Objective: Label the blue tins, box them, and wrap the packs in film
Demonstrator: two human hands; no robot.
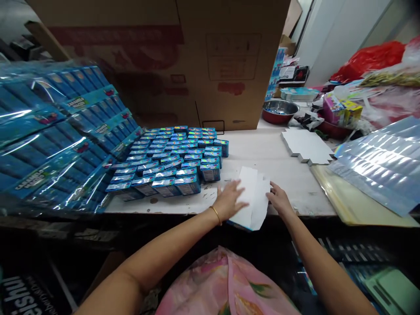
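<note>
A white folded card (252, 197) with a blue lower edge lies at the front edge of the white tabletop (256, 151), its near end jutting slightly past that edge. The left hand (229, 201), with a gold bangle (215, 215) at its wrist, is open over the card's left side, fingers spread; whether its fingertips press on the card cannot be told. The right hand (278, 197) is at the card's right edge with its fingers bent toward it; whether they pinch it is unclear. Just left of the card, small blue boxes (188, 168) with shiny tops stand in close, slightly uneven rows. Farther left, larger blue packs (78, 127) in clear plastic wrap lean in a sloping pile. A big brown cardboard carton (197, 65) stands behind the small boxes. To the right of the card, well apart from it, are a stack of white flat cutouts (306, 145) and, nearer the front, shiny translucent sheets (382, 162) over yellowish ones. Beyond the cutouts sits a metal bowl (280, 117) with a red outside, and behind the sheets are a red plastic bag (370, 61) and other bagged goods.
</note>
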